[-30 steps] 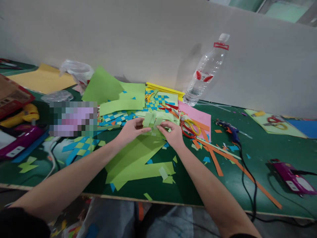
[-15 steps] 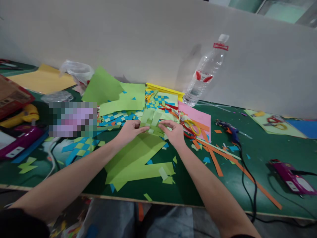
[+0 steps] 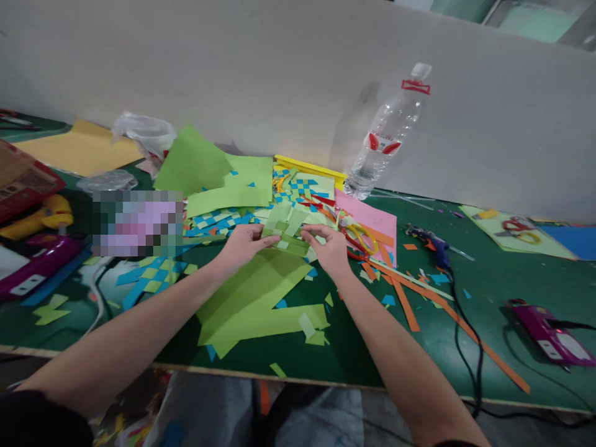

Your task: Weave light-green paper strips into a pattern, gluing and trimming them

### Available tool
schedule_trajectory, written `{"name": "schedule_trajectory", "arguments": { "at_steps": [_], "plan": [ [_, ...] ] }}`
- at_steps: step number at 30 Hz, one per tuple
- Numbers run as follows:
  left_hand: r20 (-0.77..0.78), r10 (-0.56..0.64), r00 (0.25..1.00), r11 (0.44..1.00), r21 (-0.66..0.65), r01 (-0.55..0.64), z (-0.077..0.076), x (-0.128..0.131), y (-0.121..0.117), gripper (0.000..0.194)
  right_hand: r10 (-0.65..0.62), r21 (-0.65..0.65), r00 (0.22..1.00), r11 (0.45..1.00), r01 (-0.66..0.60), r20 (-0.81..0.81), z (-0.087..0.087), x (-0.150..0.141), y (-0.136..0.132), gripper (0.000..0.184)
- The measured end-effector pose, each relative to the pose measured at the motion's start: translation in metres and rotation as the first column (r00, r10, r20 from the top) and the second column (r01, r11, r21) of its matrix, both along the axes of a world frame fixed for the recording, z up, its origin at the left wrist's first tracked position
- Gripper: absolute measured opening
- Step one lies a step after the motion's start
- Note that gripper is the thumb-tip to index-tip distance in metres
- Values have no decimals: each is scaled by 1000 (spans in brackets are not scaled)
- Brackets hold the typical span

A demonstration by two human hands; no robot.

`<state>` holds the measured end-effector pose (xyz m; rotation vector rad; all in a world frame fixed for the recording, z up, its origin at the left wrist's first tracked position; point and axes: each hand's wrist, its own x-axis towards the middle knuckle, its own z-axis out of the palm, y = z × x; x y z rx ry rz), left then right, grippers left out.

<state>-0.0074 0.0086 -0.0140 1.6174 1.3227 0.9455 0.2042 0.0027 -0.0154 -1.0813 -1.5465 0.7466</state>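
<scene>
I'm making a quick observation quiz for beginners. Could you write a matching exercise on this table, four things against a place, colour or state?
1. Woven strips
2. Bottle
3. Glue gun
4. Yellow-handled scissors

A. Blue, with a black cord
B. Just beyond the right hand, on its right
C. In the fingers of the left hand
D. Clear, by the wall

Pairs: 1-C, 2-D, 3-A, 4-B

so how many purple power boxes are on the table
2. The left purple box is at the view's left edge; the right purple box is far right, beyond the blue glue gun. Others may be hidden under clutter.
</scene>
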Motion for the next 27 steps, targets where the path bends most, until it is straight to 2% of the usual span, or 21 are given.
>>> {"name": "schedule_trajectory", "arguments": {
  "at_steps": [6, 17, 24, 27],
  "plan": [
    [31, -14, 999, 1000, -2, 14, -5, -2, 2, 40, 1, 27, 1000, 1000, -2, 29, 1, -1, 0, 15],
    [26, -1, 1000, 1000, -4, 1, 0, 0, 1, 37, -40, 139, 992, 990, 23, 118, -2, -2, -3, 12],
    [-122, -59, 991, 997, 32, 63, 4, 1, -2, 37, 49, 44, 995, 998, -53, 83, 4, -2, -6, 29],
    [-166, -93, 982, 993, 60, 104, 4, 2, -4, 37, 72, 10, 991, 997, -74, 111, 3, -1, -4, 30]
  ]
}}
